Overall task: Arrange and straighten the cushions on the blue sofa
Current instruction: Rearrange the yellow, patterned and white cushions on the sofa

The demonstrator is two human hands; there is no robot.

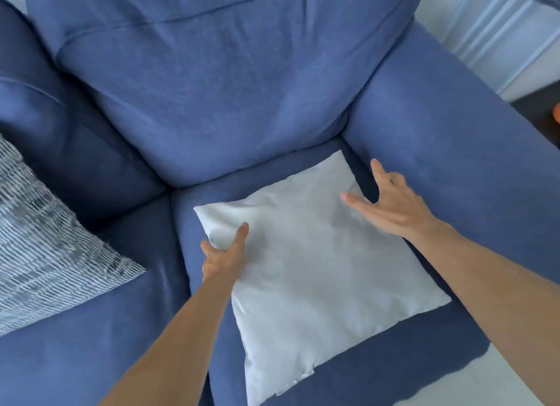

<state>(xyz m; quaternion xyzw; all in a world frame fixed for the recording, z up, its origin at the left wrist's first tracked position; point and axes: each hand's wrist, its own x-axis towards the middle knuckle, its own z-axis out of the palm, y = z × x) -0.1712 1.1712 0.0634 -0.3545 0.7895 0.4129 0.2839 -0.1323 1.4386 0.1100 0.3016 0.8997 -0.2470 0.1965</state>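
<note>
A plain white cushion [315, 272] lies flat on the right seat of the blue sofa [212, 108], turned at an angle. My left hand [222, 255] grips the cushion's left edge near its far left corner, thumb on top, fingers hidden under the fabric. Over the cushion's far right corner hovers my right hand [391, 204], fingers spread and straight, beside the sofa's right armrest [454, 151]. A grey and white patterned cushion [45, 242] lies on the left seat, partly cut off by the frame's edge.
The big blue back cushion [218, 72] stands behind the white cushion. A white radiator or railing [497, 33] is beyond the armrest at the upper right. Pale floor [454, 387] shows at the seat's front edge.
</note>
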